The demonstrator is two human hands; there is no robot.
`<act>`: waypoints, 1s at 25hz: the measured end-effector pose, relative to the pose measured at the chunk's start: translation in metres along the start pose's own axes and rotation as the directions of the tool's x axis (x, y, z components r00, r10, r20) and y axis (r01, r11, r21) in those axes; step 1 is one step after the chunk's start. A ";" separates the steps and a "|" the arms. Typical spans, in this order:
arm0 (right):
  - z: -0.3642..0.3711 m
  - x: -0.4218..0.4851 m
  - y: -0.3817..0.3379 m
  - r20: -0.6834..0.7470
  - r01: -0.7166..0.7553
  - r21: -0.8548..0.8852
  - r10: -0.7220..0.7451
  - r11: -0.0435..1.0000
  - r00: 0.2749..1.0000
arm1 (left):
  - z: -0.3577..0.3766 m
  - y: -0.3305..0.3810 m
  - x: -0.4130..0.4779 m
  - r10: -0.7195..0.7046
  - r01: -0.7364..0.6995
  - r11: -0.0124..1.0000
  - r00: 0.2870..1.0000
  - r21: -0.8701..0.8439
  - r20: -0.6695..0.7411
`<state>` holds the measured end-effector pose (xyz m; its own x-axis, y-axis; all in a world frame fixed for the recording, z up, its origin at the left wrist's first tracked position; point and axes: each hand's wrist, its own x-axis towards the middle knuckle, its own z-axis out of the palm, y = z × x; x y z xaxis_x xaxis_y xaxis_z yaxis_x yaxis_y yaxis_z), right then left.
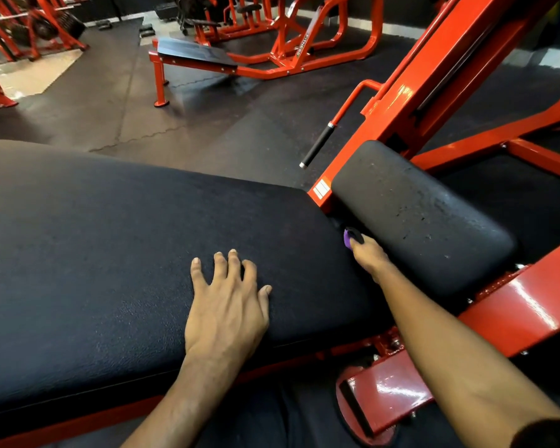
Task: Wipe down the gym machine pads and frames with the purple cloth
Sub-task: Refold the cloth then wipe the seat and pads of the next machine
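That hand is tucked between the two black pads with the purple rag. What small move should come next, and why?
Probably slide the right hand along the gap toward the body, dragging the purple cloth along the side of the small pad. Only a corner of cloth shows between it and the large pad, and the left hand rests flat there as a brace.

On wide black vinyl bench pad (94, 253): left hand (227, 305). Right, in gap beside smaller black cushion (417, 215): right hand (367, 257) holding purple cloth (347, 238).

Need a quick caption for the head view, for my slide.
Left hand rests on the large black pad while the right hand holds the purple cloth in the gap beside the smaller pad.
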<state>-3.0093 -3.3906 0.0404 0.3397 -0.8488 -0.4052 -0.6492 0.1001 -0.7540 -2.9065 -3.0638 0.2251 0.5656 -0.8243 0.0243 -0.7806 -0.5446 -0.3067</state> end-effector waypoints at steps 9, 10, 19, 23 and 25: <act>-0.021 -0.111 0.019 -0.168 0.038 -0.095 -0.054 0.995 0.984 | -0.007 0.002 -0.004 -0.027 0.026 0.998 0.999 -0.056 -0.023; -0.020 -0.127 0.011 -0.180 0.046 -0.115 -0.066 0.992 0.981 | -0.008 0.002 -0.004 -0.032 0.031 0.997 0.999 -0.077 -0.018; 0.072 -0.237 -0.121 0.314 0.745 -0.150 -0.683 0.650 0.660 | -0.045 -0.065 -0.010 -0.164 0.155 0.979 0.985 -0.131 -0.057; 0.045 -0.160 -0.106 0.221 0.593 -0.181 -0.555 0.785 0.802 | -0.041 -0.104 -0.021 -0.137 0.136 0.986 0.990 -0.102 -0.009; 0.033 -0.094 -0.094 0.120 0.374 -0.211 -0.356 0.903 0.927 | -0.039 -0.103 -0.027 -0.114 0.112 0.990 0.993 -0.091 -0.023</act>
<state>-2.9580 -3.3032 0.1324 0.6274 -0.7601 -0.1689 -0.6029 -0.3369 -0.7232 -2.8520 -2.9916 0.2930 0.6450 -0.7599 0.0807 -0.7334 -0.6453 -0.2138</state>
